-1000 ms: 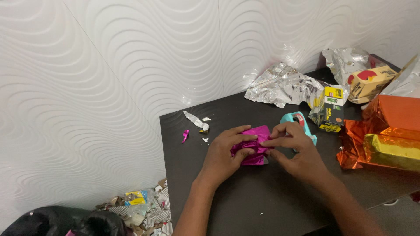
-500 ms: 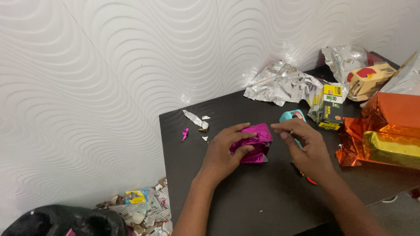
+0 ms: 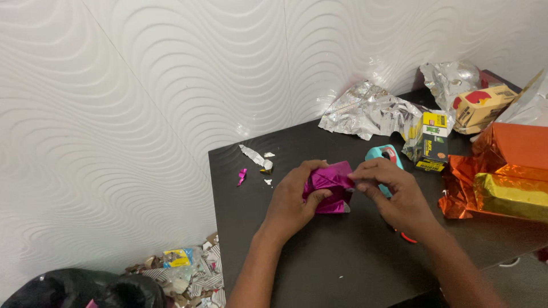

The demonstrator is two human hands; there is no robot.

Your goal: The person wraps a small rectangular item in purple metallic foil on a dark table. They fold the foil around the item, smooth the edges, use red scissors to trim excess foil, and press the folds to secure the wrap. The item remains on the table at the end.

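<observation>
Parcel [image 3: 328, 188] — between both hands' fingers [image 3: 319, 195]

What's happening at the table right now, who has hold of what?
A person works at a black table with both bare hands. The left hand grips a small parcel wrapped in magenta foil, while the right hand pinches its upper right edge. A teal tape dispenser lies just behind the right hand. Crumpled silver foil, small printed boxes and orange and gold wrapped parcels sit to the right.
</observation>
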